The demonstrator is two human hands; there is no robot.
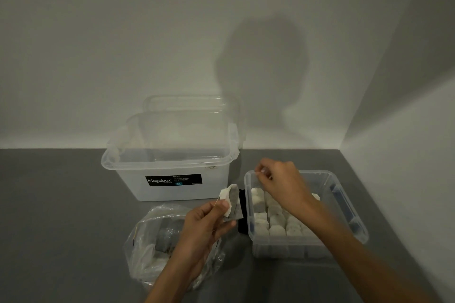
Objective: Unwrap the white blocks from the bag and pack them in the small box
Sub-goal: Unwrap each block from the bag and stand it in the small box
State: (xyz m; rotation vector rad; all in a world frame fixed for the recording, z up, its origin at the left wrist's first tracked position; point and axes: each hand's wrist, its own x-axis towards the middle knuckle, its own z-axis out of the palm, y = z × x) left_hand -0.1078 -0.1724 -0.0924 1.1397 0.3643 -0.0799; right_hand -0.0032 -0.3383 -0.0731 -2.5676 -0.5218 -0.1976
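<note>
My left hand [206,221] pinches a white block in a grey wrapper [231,203], held above the table between the bag and the small box. A thin thread runs from that block up toward my right hand [278,179], which pinches something small over the back left corner of the small clear box [344,241]. Several white blocks [275,221] stand packed in rows inside that box. The crumpled clear plastic bag [147,248] lies at the front, under my left forearm, with more wrapped blocks inside.
A large clear Megabox bin [170,167] stands behind the bag, its lid [192,106] leaning against the wall. A dark object [242,214] lies between the bag and the small box. The grey table meets walls at the back and right.
</note>
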